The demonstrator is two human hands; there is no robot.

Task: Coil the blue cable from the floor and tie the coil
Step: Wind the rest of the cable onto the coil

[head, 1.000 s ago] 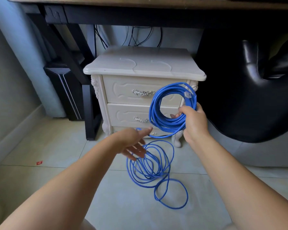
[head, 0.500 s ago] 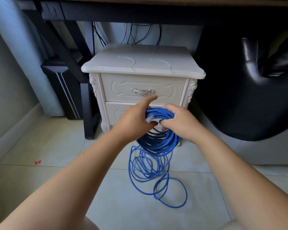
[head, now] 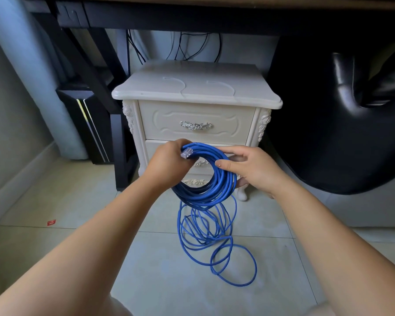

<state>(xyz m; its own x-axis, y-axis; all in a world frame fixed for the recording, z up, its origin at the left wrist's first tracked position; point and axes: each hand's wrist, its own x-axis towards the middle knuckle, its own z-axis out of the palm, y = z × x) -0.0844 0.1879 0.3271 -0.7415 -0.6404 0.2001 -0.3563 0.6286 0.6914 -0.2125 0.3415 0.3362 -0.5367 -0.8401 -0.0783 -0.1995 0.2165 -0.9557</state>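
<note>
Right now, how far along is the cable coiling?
Done: a multi-turn coil is formed. In hand: left hand grips its top by the plug; right hand holds its right side. Left: loose loops lie on the floor uncoiled; no tie visible.
</note>
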